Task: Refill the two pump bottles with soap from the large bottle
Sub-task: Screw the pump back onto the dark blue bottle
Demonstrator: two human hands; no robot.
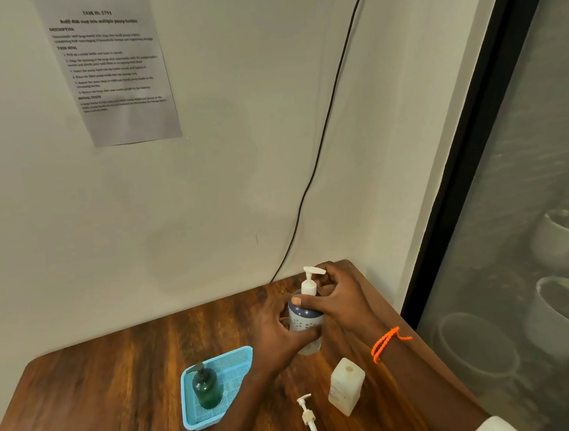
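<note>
head view: the person stands over a wooden table (119, 384) set against a pale wall, both hands on a white and blue pump bottle (306, 320) that stands upright near the table's far right corner. the left hand (280, 339) wraps its fingers round the lower body of that bottle, steadying it. the right hand (338, 296), with an orange cord at the wrist, grips it higher up: the thumb lies across the shoulder and the fingers curl in behind the white pump neck, as if turning the collar. whether the collar is being tightened or loosened cannot be told from here.

as for progress, a dark green pump bottle (207, 387) with its black pump fitted stands upright inside a light blue mesh basket (191, 419) to the left, which suggests that one is finished and put away. a pale, squarish large bottle (346, 387) stands upright near the front right, apart from the hands, with no pump on it. a loose white pump head (309, 416) with its long dip tube lies flat on the table just left of that bottle; it probably belongs to the large one.

so the job looks more than half done. what seems left is settling the pump on the white and blue bottle and placing it in the basket beside the green one.

the held bottle is opaque, so its fill level is hidden.
</note>
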